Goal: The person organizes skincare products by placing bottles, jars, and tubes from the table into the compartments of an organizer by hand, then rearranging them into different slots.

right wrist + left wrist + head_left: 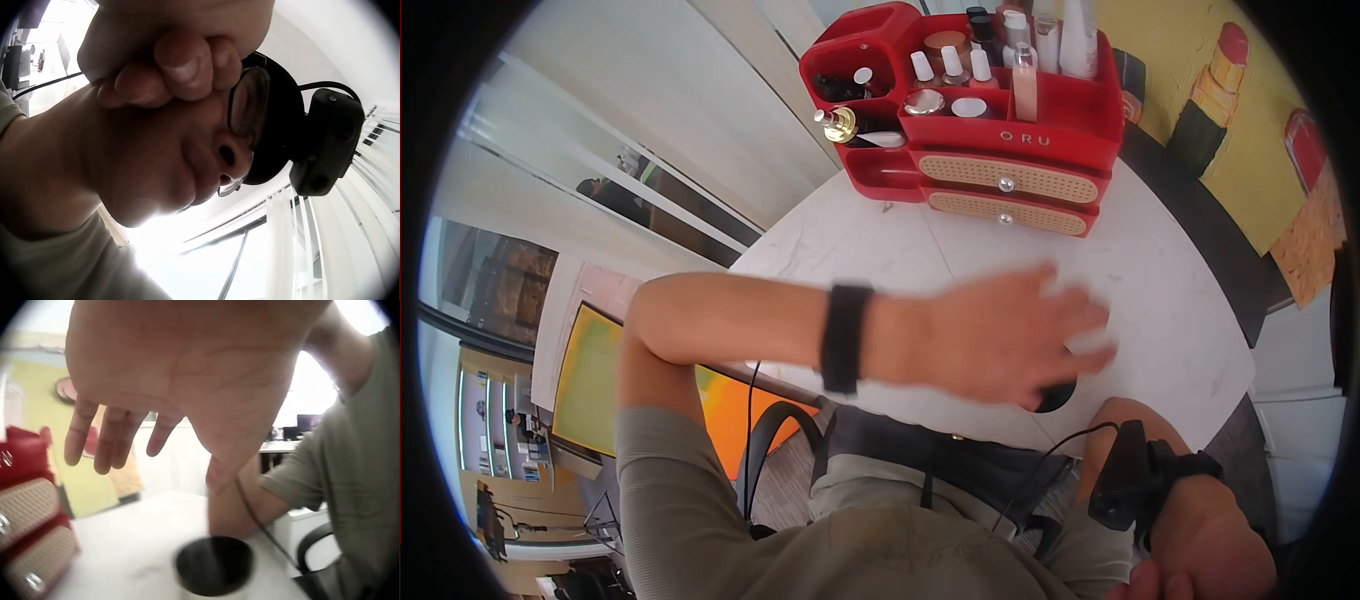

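My left hand point(1010, 335) reaches across over the white table, blurred, with its fingers spread and nothing in it. In the left wrist view its fingers point(115, 440) point down and its palm is bare. Just below this hand stands a cup-like container point(214, 565) with a dark round top and a pale lower side. From above, the hand covers most of it and only a dark edge point(1057, 396) shows. My right hand point(187, 62) is raised beside the person's head, its fingers curled in towards the palm, holding nothing visible. The right elbow rests near the table's front edge.
A red organizer point(1020, 137) with cosmetics bottles and two woven-front drawers stands at the back of the white table point(1170, 300). A black cable point(1072, 437) runs from the right wrist camera point(1122, 478). Pale vertical blinds point(690, 110) hang at the left.
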A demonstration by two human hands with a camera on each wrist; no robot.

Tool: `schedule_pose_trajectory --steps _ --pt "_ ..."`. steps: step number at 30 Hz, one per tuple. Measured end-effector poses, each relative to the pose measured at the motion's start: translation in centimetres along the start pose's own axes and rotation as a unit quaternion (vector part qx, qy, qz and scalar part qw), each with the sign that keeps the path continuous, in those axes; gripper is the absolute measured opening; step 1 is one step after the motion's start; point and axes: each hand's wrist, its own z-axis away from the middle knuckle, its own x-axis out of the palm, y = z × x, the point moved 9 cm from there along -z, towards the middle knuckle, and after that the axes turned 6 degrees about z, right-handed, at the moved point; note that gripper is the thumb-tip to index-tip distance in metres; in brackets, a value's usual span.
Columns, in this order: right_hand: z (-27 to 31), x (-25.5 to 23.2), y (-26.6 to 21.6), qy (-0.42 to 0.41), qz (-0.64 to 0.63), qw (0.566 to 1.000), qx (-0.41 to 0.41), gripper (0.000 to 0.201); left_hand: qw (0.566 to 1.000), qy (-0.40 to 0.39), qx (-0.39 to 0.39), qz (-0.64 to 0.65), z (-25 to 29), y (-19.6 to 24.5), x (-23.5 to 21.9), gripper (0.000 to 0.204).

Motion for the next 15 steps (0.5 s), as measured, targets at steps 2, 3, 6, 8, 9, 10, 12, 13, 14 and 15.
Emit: schedule_pose_trajectory --steps 2,3,6,8,9,10,12,13,14,15 --pt "0.4 -2.5 -2.6 0.003 0.002 1.000 0.002 0.039 0.997 -0.052 0.029 0.039 1.0 2.4 4.0 0.073" --pt "-0.3 -0.1 -0.8 0.005 0.001 1.000 0.005 0.039 0.997 -0.051 0.027 0.041 1.2 2.4 5.3 0.073" --pt "0.3 -3.7 -4.1 0.007 0.000 1.000 0.010 0.039 0.992 -0.043 0.056 -0.105 0.9 2.6 7.0 0.069" --pt "0.0 -2.9 -3.6 0.010 0.008 1.000 0.014 0.039 0.998 -0.059 0.025 0.004 0.2 1.3 6.6 0.066" --pt "-0.2 -2.3 -3.1 0.013 0.011 1.000 0.016 0.039 0.998 -0.062 0.025 0.004 0.3 1.1 6.7 0.066" --pt "-0.3 -1.6 -2.5 0.016 0.013 1.000 0.016 0.039 0.998 -0.065 0.022 0.010 0.4 0.9 6.9 0.065" --pt "-0.6 -0.1 -1.2 0.020 0.016 1.000 0.016 0.039 0.997 -0.068 0.018 0.016 0.5 0.7 6.8 0.065" --pt "-0.8 0.6 -0.5 0.020 0.018 1.000 0.017 0.039 0.995 -0.094 0.013 0.019 0.4 0.5 6.9 0.068" --pt "-1.0 1.4 0.2 0.018 0.021 0.999 0.018 0.039 0.992 -0.121 0.009 0.022 0.3 0.5 6.7 0.071" --pt "-1.2 2.0 0.8 0.016 0.025 0.999 0.018 0.039 0.992 -0.120 0.013 0.021 0.1 0.5 5.6 0.071"
